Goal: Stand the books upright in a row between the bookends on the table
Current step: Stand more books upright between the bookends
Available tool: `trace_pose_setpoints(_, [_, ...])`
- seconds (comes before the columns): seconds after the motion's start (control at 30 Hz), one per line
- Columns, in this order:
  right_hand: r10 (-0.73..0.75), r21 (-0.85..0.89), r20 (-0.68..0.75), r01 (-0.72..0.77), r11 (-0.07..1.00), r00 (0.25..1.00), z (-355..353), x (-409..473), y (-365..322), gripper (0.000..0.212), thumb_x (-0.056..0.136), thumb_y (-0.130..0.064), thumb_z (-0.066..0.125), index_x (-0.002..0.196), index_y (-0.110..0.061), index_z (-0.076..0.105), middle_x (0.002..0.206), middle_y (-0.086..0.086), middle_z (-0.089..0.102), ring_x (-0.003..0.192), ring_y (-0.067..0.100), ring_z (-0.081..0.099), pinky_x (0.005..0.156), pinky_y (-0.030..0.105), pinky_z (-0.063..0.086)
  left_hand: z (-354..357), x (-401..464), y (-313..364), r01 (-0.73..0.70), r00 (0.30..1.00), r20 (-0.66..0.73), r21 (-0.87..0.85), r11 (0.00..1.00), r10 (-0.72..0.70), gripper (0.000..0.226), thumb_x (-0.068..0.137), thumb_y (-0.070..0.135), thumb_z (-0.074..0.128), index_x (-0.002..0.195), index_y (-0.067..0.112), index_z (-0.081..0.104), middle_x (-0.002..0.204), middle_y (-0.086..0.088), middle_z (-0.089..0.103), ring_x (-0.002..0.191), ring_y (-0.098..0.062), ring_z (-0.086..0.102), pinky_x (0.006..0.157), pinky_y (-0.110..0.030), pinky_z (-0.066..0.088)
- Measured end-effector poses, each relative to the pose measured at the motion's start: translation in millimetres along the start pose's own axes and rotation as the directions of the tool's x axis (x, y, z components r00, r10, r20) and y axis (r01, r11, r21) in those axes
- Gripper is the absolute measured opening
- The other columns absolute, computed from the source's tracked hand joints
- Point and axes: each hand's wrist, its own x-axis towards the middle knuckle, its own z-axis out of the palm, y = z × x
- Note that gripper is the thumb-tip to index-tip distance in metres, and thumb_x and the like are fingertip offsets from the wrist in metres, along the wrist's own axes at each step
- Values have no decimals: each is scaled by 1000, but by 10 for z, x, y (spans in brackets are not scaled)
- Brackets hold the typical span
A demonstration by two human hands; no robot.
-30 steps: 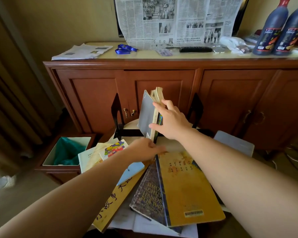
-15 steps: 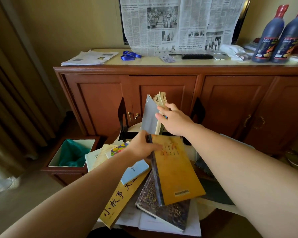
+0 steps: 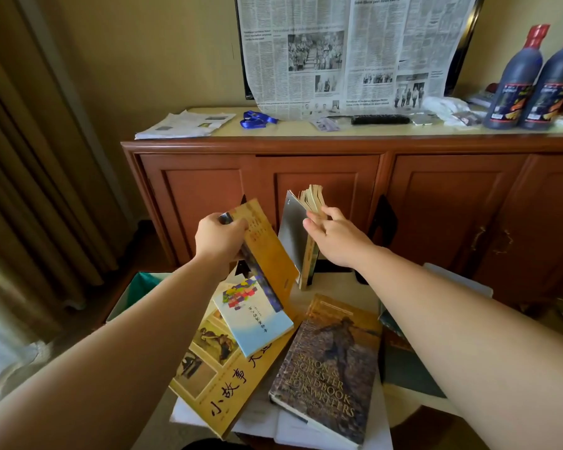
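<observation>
My left hand [image 3: 220,237] grips the top of a yellow book [image 3: 267,251], which hangs tilted above the table, left of the standing books. My right hand [image 3: 337,238] rests its fingers on the upper edge of two upright books [image 3: 301,228], one grey-covered, one with yellowed pages fanned open. A black bookend [image 3: 384,219] stands to their right; the left bookend [image 3: 241,269] is mostly hidden behind the yellow book. Flat on the table lie a handbook for writers [image 3: 329,368], a large yellow book with black characters [image 3: 225,381], and a small white-and-blue book [image 3: 254,316].
A wooden sideboard [image 3: 338,180] stands close behind the table, carrying a newspaper, a remote and two dark bottles [image 3: 533,79]. A bin with a green liner [image 3: 140,287] sits on the floor at left, beside curtains. A dark green book [image 3: 403,365] lies under my right forearm.
My left hand has lifted the yellow book off the pile and swung it up and left, toward the standing books. The handbook beneath is now uncovered. My right hand stays on the upright books.
</observation>
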Motion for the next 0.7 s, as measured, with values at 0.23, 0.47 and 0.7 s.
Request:
trace_pose_setpoints(0.23, [-52, 8, -3, 52, 999, 999, 71, 20, 62, 59, 106, -30, 38, 160, -47, 27, 172, -18, 6, 151, 28, 34, 114, 52, 42, 631, 143, -166, -81, 997, -11, 29, 996, 82, 36, 93, 30, 65, 129, 26, 67, 107, 4, 74, 89, -19, 73, 81, -42, 65])
trace_pose_setpoints(0.47, [-69, -38, 3, 69, 997, 998, 92, 7, 115, 88, 94, 2, 47, 164, -43, 18, 171, -19, 0, 145, 30, 40, 99, 50, 53, 1117, 56, -327, -138, 934, 328, -25, 990, 139, 48, 91, 6, 64, 135, 25, 59, 109, -6, 74, 96, -34, 73, 79, -46, 63])
trace_pose_setpoints(0.7, [-84, -84, 24, 85, 993, 996, 26, -34, 137, 100, 92, 4, 47, 161, -54, 6, 171, -21, -5, 137, 28, 50, 68, 36, 53, 1086, 207, -473, 21, 823, 567, -92, 996, 35, 96, 78, -18, 69, 149, 43, 48, 146, -12, 55, 110, -31, 70, 93, -60, 58])
